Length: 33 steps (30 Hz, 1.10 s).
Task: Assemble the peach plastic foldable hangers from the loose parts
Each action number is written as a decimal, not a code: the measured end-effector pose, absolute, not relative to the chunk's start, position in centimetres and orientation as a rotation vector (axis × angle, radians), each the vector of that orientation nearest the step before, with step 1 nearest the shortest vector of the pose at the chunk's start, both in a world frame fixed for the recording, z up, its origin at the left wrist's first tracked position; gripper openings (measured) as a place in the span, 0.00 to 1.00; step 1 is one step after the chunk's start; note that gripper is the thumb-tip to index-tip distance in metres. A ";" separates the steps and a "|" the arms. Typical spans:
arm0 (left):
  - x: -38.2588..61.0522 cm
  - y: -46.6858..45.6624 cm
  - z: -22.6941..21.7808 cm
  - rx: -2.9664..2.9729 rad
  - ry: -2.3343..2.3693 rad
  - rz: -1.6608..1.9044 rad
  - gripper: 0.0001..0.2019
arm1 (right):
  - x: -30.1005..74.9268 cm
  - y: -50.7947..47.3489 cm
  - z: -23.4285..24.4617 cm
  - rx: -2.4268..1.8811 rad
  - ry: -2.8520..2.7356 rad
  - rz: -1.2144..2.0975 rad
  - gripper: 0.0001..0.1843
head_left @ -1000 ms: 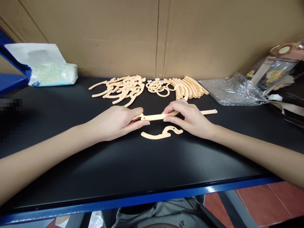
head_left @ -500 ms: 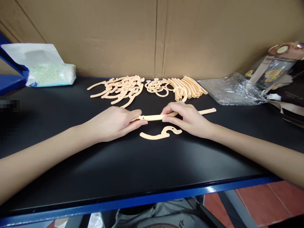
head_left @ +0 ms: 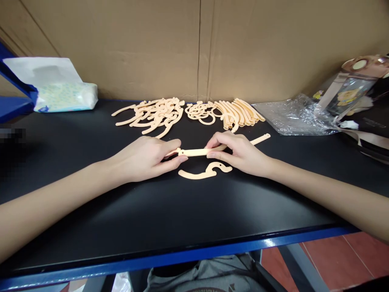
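My left hand [head_left: 152, 158] is closed, thumb and fingers pinching a small beige plastic piece [head_left: 173, 152] at the left end of a beige plastic strip [head_left: 194, 152]. A round hole shows in the strip near that end. My right hand [head_left: 235, 150] wraps round the strip's middle, and its far end, also with a hole, sticks out to the right beyond the knuckles. How the small piece meets the strip is mostly hidden by my left fingers. Just below the hands, a curved beige plastic piece with a hooked end [head_left: 200, 174] lies flat on the black table.
At the back lie a pile of curved hooked pieces [head_left: 158, 113], a small heap of thin hook-shaped pieces [head_left: 200, 111] and a row of curved strips [head_left: 240, 113]. A tissue pack [head_left: 67, 96] stands left. Clear plastic bag [head_left: 285, 115] and a strapped bottle [head_left: 349, 95] are right.
The strip's right end has swung slightly down and leftward, tilting more upward behind my right hand. Both hands keep their grip in almost the same place.
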<state>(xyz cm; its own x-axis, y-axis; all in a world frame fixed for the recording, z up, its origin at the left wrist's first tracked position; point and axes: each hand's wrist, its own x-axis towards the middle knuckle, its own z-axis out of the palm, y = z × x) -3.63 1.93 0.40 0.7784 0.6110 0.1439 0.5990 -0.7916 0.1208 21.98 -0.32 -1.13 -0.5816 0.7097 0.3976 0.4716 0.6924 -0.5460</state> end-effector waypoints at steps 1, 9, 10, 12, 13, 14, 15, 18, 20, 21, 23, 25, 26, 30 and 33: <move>-3.6 1.9 0.4 2.900 0.986 0.267 0.16 | 22.0 -0.3 -1.1 -0.900 -2.304 0.520 0.07; -3.4 1.7 0.6 2.877 0.979 0.207 0.17 | 21.9 -0.3 -1.1 -0.906 -2.306 0.495 0.07; -3.4 1.7 0.6 2.874 0.976 0.205 0.17 | 21.9 -0.3 -1.1 -0.905 -2.305 0.490 0.06; -3.5 1.7 0.5 2.878 0.964 0.207 0.17 | 22.0 -0.3 -1.1 -0.904 -2.305 0.482 0.06; -3.5 1.7 0.5 2.885 0.956 0.208 0.17 | 22.0 -0.3 -1.1 -0.905 -2.307 0.480 0.06; -3.5 1.8 0.5 2.894 0.951 0.209 0.17 | 22.0 -0.3 -1.2 -0.905 -2.311 0.480 0.06; -3.5 1.8 0.5 2.902 0.947 0.202 0.17 | 22.0 -0.3 -1.2 -0.906 -2.314 0.478 0.07; -3.4 1.7 0.6 2.928 0.976 0.161 0.17 | 22.0 -0.3 -1.2 -0.909 -2.314 0.487 0.07; -3.3 1.6 0.7 2.944 1.011 0.111 0.17 | 22.0 -0.3 -1.2 -0.904 -2.307 0.499 0.07; -3.3 1.6 0.8 2.949 1.027 0.090 0.16 | 22.0 -0.3 -1.2 -0.901 -2.305 0.502 0.07; -3.2 1.5 0.9 2.950 1.042 0.061 0.16 | 22.0 -0.3 -1.2 -0.896 -2.304 0.503 0.08; -3.1 1.4 1.0 2.959 1.037 0.062 0.17 | 22.0 -0.3 -1.2 -0.895 -2.303 0.505 0.08; -3.1 1.4 1.0 2.968 1.038 0.057 0.17 | 22.0 -0.3 -1.1 -0.898 -2.301 0.511 0.08; -2.9 1.3 1.0 3.033 1.093 0.030 0.16 | 21.9 -0.5 -1.0 -0.912 -2.292 0.552 0.09; -3.0 1.3 1.0 3.108 1.112 0.048 0.17 | 21.9 -0.6 -1.0 -0.926 -2.292 0.579 0.09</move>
